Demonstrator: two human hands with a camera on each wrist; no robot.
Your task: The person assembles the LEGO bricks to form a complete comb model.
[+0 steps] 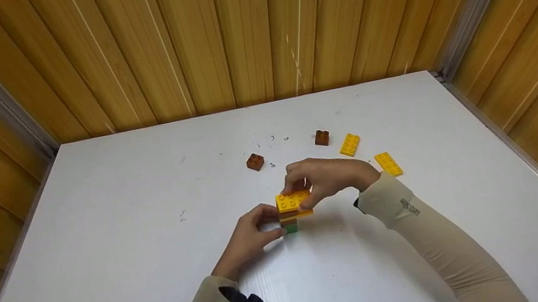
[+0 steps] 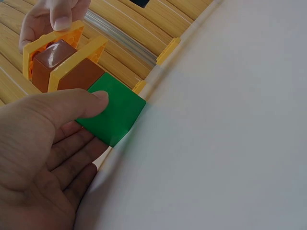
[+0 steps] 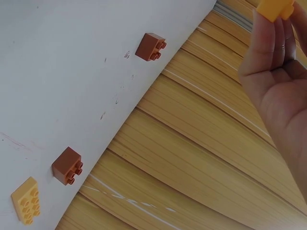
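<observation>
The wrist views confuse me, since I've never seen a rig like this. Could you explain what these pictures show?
There is no machine here, just a person's two bare hands. The widest picture comes from a camera worn on the head, looking forward and down. The other two come from a camera on each wrist. The left hand grips the green brick at the bottom of a toy-brick stack. The right hand holds the top yellow plate. Lying loose on the white table are one brown brick, a second brown brick, one yellow plate and a second yellow plate.
</observation>
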